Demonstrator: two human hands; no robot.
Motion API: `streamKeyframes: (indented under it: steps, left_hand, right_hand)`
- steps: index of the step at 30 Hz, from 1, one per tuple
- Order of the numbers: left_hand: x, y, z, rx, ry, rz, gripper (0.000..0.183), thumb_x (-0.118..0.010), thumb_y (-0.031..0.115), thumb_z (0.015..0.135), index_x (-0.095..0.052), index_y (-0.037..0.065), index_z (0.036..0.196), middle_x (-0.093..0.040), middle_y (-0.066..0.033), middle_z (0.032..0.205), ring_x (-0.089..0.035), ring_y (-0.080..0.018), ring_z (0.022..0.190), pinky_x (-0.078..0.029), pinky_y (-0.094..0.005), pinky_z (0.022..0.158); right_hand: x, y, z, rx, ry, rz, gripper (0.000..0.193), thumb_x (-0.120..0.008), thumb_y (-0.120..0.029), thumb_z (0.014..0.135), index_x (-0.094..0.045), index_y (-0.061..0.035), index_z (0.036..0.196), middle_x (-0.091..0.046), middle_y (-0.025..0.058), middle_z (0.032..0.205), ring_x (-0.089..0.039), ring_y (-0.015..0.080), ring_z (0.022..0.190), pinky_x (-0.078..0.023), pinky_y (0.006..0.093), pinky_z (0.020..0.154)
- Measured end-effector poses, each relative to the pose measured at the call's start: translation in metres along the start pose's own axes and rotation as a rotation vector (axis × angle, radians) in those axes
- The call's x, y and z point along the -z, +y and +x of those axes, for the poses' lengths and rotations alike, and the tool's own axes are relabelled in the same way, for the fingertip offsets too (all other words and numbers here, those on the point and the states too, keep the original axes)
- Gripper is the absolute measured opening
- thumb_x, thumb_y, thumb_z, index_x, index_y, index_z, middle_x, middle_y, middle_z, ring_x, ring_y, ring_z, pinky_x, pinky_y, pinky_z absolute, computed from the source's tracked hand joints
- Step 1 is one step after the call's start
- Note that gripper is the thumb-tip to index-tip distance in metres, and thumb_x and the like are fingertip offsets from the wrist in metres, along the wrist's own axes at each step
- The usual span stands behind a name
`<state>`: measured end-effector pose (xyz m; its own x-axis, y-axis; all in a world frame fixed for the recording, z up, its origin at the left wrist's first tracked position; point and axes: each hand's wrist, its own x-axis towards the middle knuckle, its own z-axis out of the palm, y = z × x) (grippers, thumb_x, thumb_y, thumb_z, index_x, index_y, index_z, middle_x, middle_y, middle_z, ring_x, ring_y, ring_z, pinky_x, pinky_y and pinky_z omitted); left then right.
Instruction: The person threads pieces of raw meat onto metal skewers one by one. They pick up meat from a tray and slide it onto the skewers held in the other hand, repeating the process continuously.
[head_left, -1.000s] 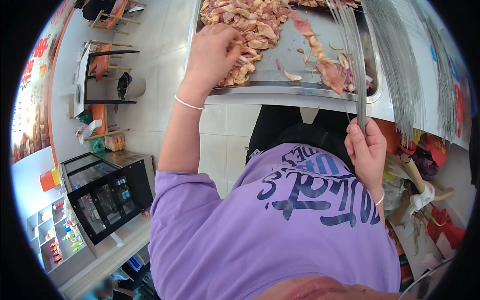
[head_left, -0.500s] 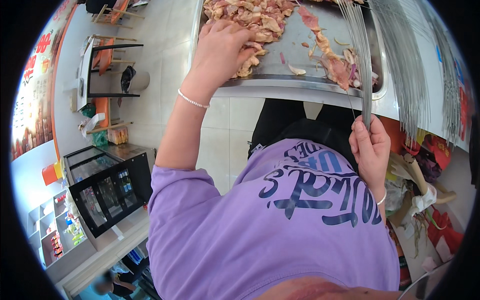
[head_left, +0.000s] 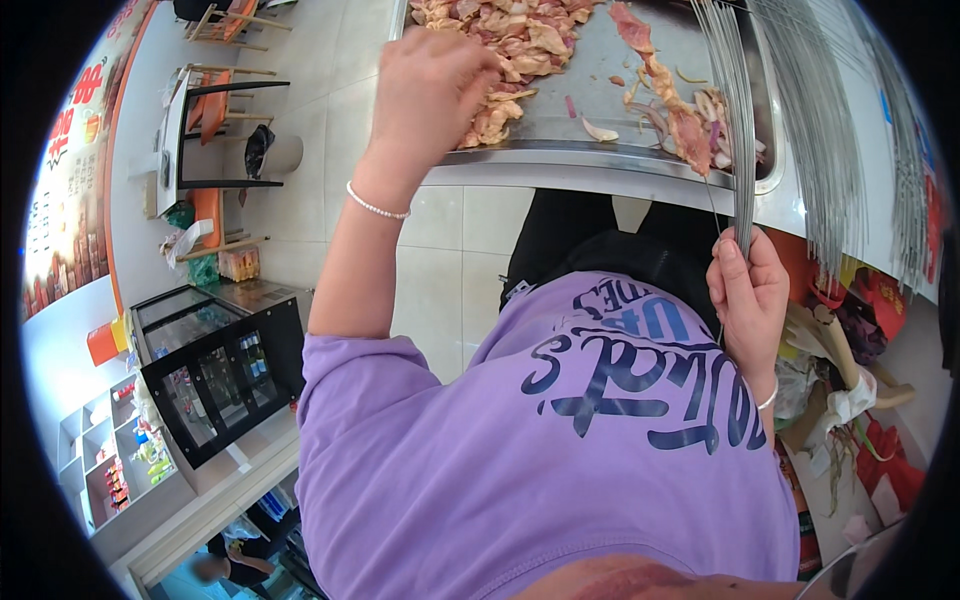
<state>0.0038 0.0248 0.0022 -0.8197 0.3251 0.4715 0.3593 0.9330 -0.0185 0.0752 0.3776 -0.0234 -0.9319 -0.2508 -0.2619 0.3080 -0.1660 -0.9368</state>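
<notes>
My left hand (head_left: 425, 95) is over the near left part of a heap of raw sliced meat (head_left: 525, 40), fingers curled together. Whatever lies between the fingertips is hidden. At the right, my right hand (head_left: 750, 285) is closed around the lower ends of a bundle of thin metal skewers (head_left: 730, 110). One separate skewer in that grip carries several threaded pieces of raw meat (head_left: 688, 137), which extend over the tray. The shallow metal tray (head_left: 560, 155) holds the heap, with sliced onion (head_left: 715, 110) near its right corner.
More metal skewers (head_left: 820, 140) lie in rows on the white surface right of the tray. Bags and a wooden frame (head_left: 830, 345) are below it. To the left are a bin (head_left: 285, 153), a table with chairs and a black glass-fronted cabinet (head_left: 215, 385).
My left hand has risen slightly off the meat heap and its fingers have drawn in. My right hand, with the skewers and threaded meat, has shifted slightly right.
</notes>
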Motion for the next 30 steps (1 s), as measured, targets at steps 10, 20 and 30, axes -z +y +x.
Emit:
streamKeyframes:
  steps: [10, 20, 30]
  left_hand:
    - [-0.018, 0.005, -0.008, 0.045, -0.243, -0.192, 0.008, -0.068, 0.016, 0.083, -0.069, 0.014, 0.091, -0.066, -0.0012, 0.080, -0.057, -0.0241, 0.088, -0.041, -0.0361, 0.084]
    - [-0.017, 0.013, 0.001, 0.022, -0.355, -0.180, 0.013, -0.069, 0.015, 0.082, -0.066, 0.008, 0.092, -0.062, 0.0003, 0.075, -0.059, -0.0147, 0.065, -0.045, -0.0298, 0.069]
    - [0.022, -0.023, 0.010, 0.408, -0.225, -0.820, 0.020, -0.060, 0.008, 0.094, -0.063, -0.002, 0.111, -0.064, -0.0004, 0.092, -0.058, -0.0052, 0.083, -0.048, -0.0207, 0.073]
  right_hand:
    - [-0.006, 0.002, -0.001, -0.002, -0.026, 0.025, 0.009, -0.054, -0.008, 0.100, -0.055, 0.0009, 0.099, -0.052, -0.0015, 0.080, -0.044, 0.0026, 0.060, -0.033, 0.0173, 0.052]
    - [-0.008, 0.000, -0.006, 0.000, -0.026, 0.020, 0.010, -0.054, -0.009, 0.100, -0.055, 0.0003, 0.099, -0.051, -0.0022, 0.079, -0.043, 0.0023, 0.059, -0.033, 0.0174, 0.051]
    - [-0.004, 0.000, -0.007, 0.007, 0.010, -0.006, 0.010, -0.054, -0.009, 0.100, -0.056, 0.0005, 0.100, -0.051, -0.0022, 0.078, -0.043, 0.0019, 0.059, -0.033, 0.0169, 0.051]
